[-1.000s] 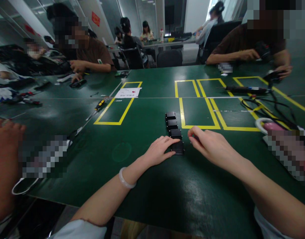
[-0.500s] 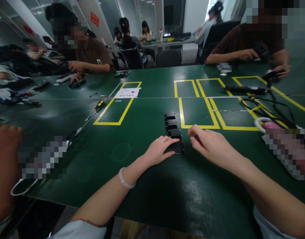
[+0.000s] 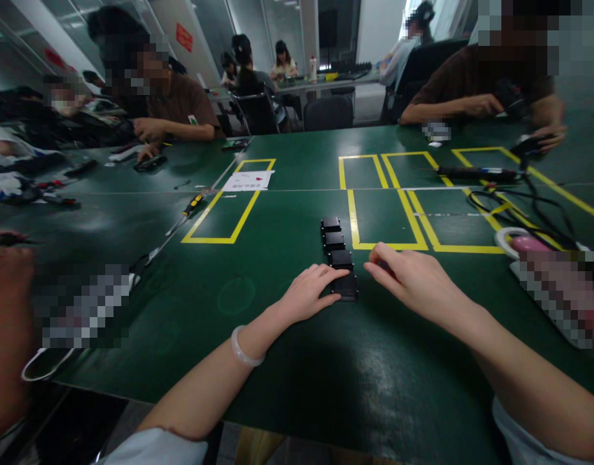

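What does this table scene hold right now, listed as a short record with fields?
Left hand: left hand lies flat, fingertips touching the nearest black box
Right hand: right hand rests on the green table just right of the row, holding nothing visible
Row: four small black boxes in a line, farthest black box beside a yellow tape outline
Wrist: pale bangle
Nearby: screwdriver, white paper, black cables
Others: people seated at the far side
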A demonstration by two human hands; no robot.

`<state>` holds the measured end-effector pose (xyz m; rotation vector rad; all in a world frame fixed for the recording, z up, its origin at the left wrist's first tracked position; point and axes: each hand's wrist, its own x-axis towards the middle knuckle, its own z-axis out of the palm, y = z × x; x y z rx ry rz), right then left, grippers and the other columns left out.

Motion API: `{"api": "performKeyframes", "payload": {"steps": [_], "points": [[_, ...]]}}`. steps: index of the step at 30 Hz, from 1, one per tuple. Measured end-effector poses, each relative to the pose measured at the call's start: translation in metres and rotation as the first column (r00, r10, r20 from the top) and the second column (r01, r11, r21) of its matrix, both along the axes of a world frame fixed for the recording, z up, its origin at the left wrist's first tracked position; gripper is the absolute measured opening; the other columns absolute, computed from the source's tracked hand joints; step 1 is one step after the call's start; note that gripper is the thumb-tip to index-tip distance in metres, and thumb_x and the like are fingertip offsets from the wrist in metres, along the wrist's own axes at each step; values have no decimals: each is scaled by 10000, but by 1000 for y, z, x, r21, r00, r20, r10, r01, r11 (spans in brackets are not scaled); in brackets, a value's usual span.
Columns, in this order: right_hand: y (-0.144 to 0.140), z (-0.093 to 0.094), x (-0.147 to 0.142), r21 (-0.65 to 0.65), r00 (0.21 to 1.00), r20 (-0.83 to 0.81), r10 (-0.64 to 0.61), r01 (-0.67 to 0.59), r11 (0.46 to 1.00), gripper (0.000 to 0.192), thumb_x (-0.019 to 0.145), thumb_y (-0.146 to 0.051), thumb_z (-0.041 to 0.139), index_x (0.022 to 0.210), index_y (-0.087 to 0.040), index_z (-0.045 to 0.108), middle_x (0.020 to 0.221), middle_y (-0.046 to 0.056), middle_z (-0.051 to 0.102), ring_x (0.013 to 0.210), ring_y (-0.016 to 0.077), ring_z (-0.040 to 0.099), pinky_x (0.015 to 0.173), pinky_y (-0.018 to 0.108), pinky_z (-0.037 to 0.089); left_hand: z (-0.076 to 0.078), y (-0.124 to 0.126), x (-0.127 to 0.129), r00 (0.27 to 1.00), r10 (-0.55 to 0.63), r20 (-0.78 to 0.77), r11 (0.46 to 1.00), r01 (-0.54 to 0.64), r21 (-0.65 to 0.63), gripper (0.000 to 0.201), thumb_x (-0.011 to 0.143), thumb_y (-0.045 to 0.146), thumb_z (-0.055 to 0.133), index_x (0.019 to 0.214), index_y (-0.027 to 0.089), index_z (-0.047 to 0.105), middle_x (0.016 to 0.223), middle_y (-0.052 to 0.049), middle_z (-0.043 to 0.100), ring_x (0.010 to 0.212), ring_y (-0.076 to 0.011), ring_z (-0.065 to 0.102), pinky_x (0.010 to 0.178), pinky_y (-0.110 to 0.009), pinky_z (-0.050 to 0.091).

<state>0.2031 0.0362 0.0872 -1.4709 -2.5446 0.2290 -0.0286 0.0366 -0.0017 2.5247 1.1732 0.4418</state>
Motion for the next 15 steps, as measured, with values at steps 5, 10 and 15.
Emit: {"api": "performKeyframes", "payload": {"steps": [5,10,15], "points": [[3,-3,2,-47,997,-57,54,-57,997,211,965,-366,317,946,-216,465,725,13,611,647,178,588,590,271,336,0,0,0,1000,-4,7,1000,4,0,482,923,350,542,1376,302,387,1184,-60,534,1052,-231,503,894,-369,435],[-1,1,1,-40,996,-79,38,-41,998,155,941,-301,351,1023,-209,445,706,-5,604,613,161,572,583,262,338,0,0,0,1000,-2,8,1000,2,2,476,923,350,541,1371,299,392,1194,-59,533,1064,-230,499,904,-373,431],[-1,2,0,-4,997,-42,67,-67,998,235,962,-376,335,892,-211,487,696,18,608,623,173,575,560,264,322,1,0,0,1000,-8,4,1000,8,-7,480,924,345,539,1376,297,384,1204,-56,530,1066,-228,495,902,-372,433]]}}
